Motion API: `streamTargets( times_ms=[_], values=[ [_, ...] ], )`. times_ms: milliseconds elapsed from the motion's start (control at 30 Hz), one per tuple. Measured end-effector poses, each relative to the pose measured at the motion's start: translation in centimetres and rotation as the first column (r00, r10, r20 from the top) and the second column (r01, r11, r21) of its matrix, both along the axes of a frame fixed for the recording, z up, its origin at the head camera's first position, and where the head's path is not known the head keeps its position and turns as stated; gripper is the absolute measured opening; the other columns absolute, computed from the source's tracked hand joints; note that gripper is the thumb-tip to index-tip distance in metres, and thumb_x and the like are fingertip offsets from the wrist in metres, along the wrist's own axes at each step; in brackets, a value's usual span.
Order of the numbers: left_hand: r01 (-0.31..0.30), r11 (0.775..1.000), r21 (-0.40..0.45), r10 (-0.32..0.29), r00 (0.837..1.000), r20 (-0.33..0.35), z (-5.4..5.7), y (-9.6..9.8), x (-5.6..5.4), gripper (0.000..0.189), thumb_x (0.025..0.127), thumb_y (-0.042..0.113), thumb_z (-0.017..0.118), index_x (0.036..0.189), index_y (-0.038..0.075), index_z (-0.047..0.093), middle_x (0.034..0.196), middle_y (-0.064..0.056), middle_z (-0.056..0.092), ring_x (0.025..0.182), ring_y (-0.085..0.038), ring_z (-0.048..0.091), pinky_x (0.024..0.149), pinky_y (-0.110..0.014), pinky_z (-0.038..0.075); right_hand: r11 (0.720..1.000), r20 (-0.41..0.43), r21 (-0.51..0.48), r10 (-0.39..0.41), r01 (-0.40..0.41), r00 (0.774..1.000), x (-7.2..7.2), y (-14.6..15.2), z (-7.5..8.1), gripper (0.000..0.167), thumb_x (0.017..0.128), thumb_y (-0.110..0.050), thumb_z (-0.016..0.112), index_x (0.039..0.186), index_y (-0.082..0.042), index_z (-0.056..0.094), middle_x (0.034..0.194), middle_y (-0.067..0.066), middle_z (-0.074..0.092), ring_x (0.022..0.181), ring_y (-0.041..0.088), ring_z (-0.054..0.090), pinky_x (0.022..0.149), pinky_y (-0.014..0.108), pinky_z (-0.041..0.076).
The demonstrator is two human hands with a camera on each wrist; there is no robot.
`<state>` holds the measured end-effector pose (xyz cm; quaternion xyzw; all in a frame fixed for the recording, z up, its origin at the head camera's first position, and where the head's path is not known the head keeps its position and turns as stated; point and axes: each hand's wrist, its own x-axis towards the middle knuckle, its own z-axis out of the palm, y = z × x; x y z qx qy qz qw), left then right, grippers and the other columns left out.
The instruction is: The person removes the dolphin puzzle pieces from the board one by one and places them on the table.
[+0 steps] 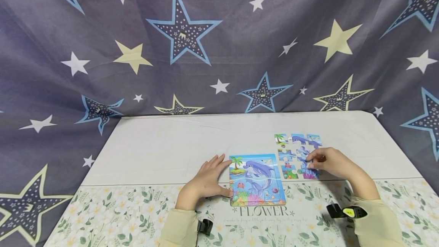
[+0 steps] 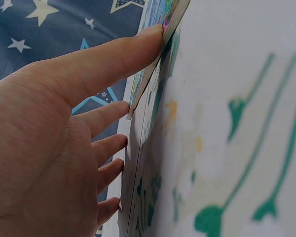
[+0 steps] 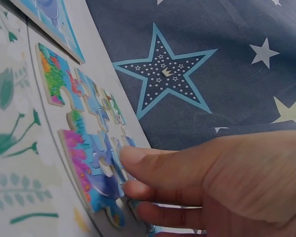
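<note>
A square dolphin puzzle board point(image 1: 256, 180) with a raised border lies flat on the table mat. My left hand point(image 1: 207, 180) rests against its left side, fingers spread, the thumb on the lower left edge and the index fingertip at the upper left. In the left wrist view, the thumb point(image 2: 113, 54) lies straight onto the board's edge point(image 2: 175, 22). To the right lie several loose puzzle pieces point(image 1: 289, 172), picture side up. Over their right side my right hand point(image 1: 330, 161) pinches a puzzle piece point(image 3: 119, 160) between thumb and index finger, its far side hidden by the fingers.
The table mat has a white back half point(image 1: 178, 144) and a floral front half point(image 1: 130, 209) with the word FLOWER printed below the board. A dark star-patterned curtain point(image 1: 219, 48) hangs behind and beside the table. Straps with small devices point(image 1: 348, 212) sit on both wrists.
</note>
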<state>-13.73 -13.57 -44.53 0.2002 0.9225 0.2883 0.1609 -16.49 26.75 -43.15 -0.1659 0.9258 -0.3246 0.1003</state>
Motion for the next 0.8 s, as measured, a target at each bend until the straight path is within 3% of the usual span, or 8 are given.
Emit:
streamTargets(
  times_ms=[200, 500, 800],
  values=[
    [0.002, 1.0, -0.001, -0.002, 1.0, -0.003, -0.1, 0.0, 0.0, 0.097, 0.07, 0.037, 0.087, 0.152, 0.011, 0.04, 0.162, -0.014, 0.021, 0.15, -0.035, 0.013, 0.12, -0.057, 0.008, 1.0, 0.022, -0.005, -0.012, 0.012, 1.0, 0.2, -0.9, 0.6, 0.014, 0.091, -0.008, 0.071, 0.103, -0.001, 0.071, 0.079, -0.002, 0.061, 0.07, 0.015, 0.055, 0.057, 0.026, 0.045],
    [-0.005, 1.0, 0.0, 0.005, 1.0, -0.005, -0.2, 0.0, -0.1, 0.097, 0.071, 0.036, 0.086, 0.152, 0.014, 0.04, 0.163, -0.012, 0.021, 0.15, -0.034, 0.013, 0.12, -0.056, 0.007, 0.992, -0.017, -0.064, 0.111, -0.112, 0.994, 0.6, -3.5, 1.3, 0.013, 0.09, -0.006, 0.071, 0.103, -0.003, 0.071, 0.086, -0.003, 0.062, 0.071, 0.011, 0.054, 0.06, 0.026, 0.048],
    [-0.004, 1.0, 0.007, 0.004, 1.0, -0.001, -0.2, 0.0, -0.1, 0.097, 0.07, 0.036, 0.086, 0.152, 0.013, 0.04, 0.163, -0.013, 0.021, 0.15, -0.034, 0.013, 0.12, -0.056, 0.007, 0.98, 0.027, -0.103, 0.172, -0.168, 0.985, 1.0, -6.2, 1.6, 0.012, 0.09, -0.007, 0.071, 0.102, -0.005, 0.07, 0.084, -0.003, 0.061, 0.07, 0.012, 0.052, 0.055, 0.026, 0.045]
  ],
)
